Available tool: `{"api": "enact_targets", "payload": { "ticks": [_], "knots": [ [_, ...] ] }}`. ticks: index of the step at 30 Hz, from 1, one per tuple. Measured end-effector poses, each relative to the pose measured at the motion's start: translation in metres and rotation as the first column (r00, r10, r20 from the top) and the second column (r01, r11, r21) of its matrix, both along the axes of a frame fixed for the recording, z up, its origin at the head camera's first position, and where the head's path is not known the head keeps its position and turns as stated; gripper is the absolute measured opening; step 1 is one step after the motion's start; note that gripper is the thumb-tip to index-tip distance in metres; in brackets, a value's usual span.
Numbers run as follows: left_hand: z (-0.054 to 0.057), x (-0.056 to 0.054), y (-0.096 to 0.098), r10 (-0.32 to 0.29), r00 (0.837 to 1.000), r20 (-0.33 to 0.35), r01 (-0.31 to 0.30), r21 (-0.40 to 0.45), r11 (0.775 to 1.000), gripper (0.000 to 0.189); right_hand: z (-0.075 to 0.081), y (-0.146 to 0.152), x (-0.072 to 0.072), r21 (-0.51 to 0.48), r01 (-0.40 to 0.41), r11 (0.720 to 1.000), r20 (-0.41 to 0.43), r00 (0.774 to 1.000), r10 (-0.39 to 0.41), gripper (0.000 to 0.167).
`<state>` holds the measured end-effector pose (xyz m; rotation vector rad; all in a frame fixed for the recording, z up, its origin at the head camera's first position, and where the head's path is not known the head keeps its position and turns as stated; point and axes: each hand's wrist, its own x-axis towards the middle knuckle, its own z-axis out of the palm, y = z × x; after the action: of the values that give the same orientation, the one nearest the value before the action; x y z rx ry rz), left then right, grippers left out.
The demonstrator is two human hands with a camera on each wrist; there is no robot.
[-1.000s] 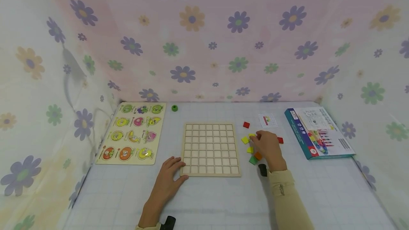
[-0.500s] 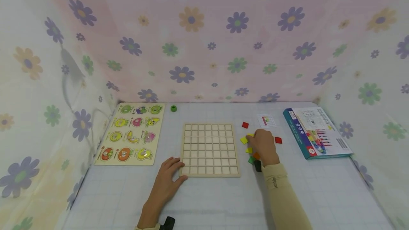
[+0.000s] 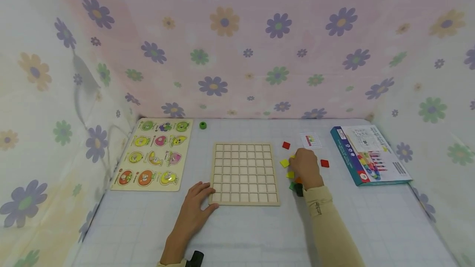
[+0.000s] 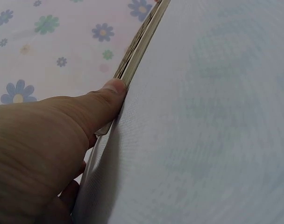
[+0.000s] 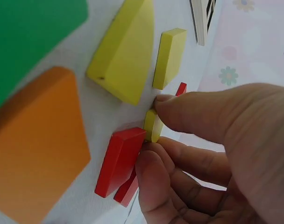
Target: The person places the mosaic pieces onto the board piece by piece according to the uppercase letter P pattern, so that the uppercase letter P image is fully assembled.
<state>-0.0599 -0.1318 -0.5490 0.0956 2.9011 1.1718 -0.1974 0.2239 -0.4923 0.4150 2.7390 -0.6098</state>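
A square wooden grid board (image 3: 245,171) lies on the table with bare cells. My left hand (image 3: 193,208) holds its near left corner, the thumb (image 4: 115,87) on the near edge and the fingers along the left side. Right of the board, my right hand (image 3: 307,169) bends over a loose group of coloured tiles. In the right wrist view, thumb and fingers pinch a small yellow tile (image 5: 152,125). Beside the fingertips lies a red tile (image 5: 121,161). Two more yellow tiles (image 5: 125,51), an orange tile (image 5: 39,144) and a green tile (image 5: 30,42) are close by.
A small printed card (image 3: 311,140) lies behind the tiles, with a red tile (image 3: 286,145) to its left. The flat box (image 3: 371,153) stands off to the right. On the left is a fruit-picture board (image 3: 150,155), with a small green ring (image 3: 203,125) beside it.
My right hand has shifted slightly left and its fingers have drawn in over the tiles. The red tile to its right shows more fully. My left hand stays at the board's corner.
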Motion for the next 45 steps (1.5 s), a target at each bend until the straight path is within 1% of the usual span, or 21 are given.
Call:
{"api": "enact_targets", "payload": {
  "ticks": [3,6,14,16,18,20,24,28,30,32,36,40,42,45],
  "knots": [
    [0.0,0.0,0.0,0.0,1.0,-0.012,0.0,0.003,1.0,0.043,0.001,0.0,-0.001,0.004,-0.02,1.0,0.001,1.0,0.02,0.035],
    [0.001,0.0,-0.001,-0.002,1.0,-0.016,0.002,-0.002,1.0,0.043,0.001,0.0,-0.002,0.005,-0.023,1.0,0.0,1.0,0.023,0.033],
    [0.002,0.001,-0.001,-0.007,1.0,-0.016,0.007,-0.006,1.0,0.043,-0.001,0.0,-0.002,-0.005,0.011,1.0,0.018,1.0,-0.011,0.04],
    [0.003,0.001,-0.001,-0.007,1.0,-0.014,0.007,-0.005,1.0,0.043,0.0,0.0,-0.002,-0.005,0.007,1.0,-0.005,1.0,-0.007,0.042],
    [0.003,0.001,-0.001,-0.005,1.0,-0.016,0.005,-0.007,1.0,0.043,0.002,-0.001,-0.001,0.005,-0.024,1.0,-0.055,0.998,0.024,0.043],
    [0.003,0.001,-0.001,-0.003,1.0,-0.017,0.002,-0.008,1.0,0.043,0.006,-0.004,-0.001,0.016,-0.071,0.997,-0.123,0.99,0.072,0.044],
    [0.003,0.001,-0.002,-0.004,1.0,-0.026,0.004,-0.006,1.0,0.043,0.013,-0.011,-0.001,0.039,-0.161,0.986,-0.245,0.955,0.165,0.04],
    [0.002,-0.001,-0.001,-0.012,0.999,-0.033,0.012,0.001,1.0,0.043,0.018,-0.018,-0.001,0.011,-0.197,0.98,-0.308,0.932,0.191,0.035],
    [0.002,-0.001,-0.001,-0.012,1.0,-0.028,0.012,0.0,1.0,0.043,0.018,-0.021,-0.001,0.01,-0.209,0.978,-0.328,0.923,0.2,0.035],
    [0.001,-0.002,0.0,-0.018,0.999,-0.034,0.018,-0.009,1.0,0.043,0.017,-0.024,-0.002,0.003,-0.214,0.977,-0.331,0.922,0.203,0.037],
    [0.0,-0.002,0.0,-0.018,0.999,-0.042,0.017,-0.02,1.0,0.043,0.013,-0.033,-0.003,-0.011,-0.251,0.968,-0.339,0.911,0.232,0.04],
    [0.0,-0.001,0.0,-0.024,0.999,-0.048,0.023,-0.012,1.0,0.042,0.012,-0.042,-0.005,-0.009,-0.288,0.958,-0.355,0.896,0.266,0.039],
    [0.0,-0.001,0.0,-0.026,0.998,-0.052,0.026,-0.014,1.0,0.042,0.012,-0.047,-0.006,-0.007,-0.298,0.955,-0.357,0.892,0.276,0.039],
    [0.0,0.0,0.0,-0.02,0.998,-0.06,0.019,-0.024,1.0,0.042,0.012,-0.057,-0.008,-0.02,-0.329,0.944,-0.364,0.882,0.3,0.038]
  ]
}}
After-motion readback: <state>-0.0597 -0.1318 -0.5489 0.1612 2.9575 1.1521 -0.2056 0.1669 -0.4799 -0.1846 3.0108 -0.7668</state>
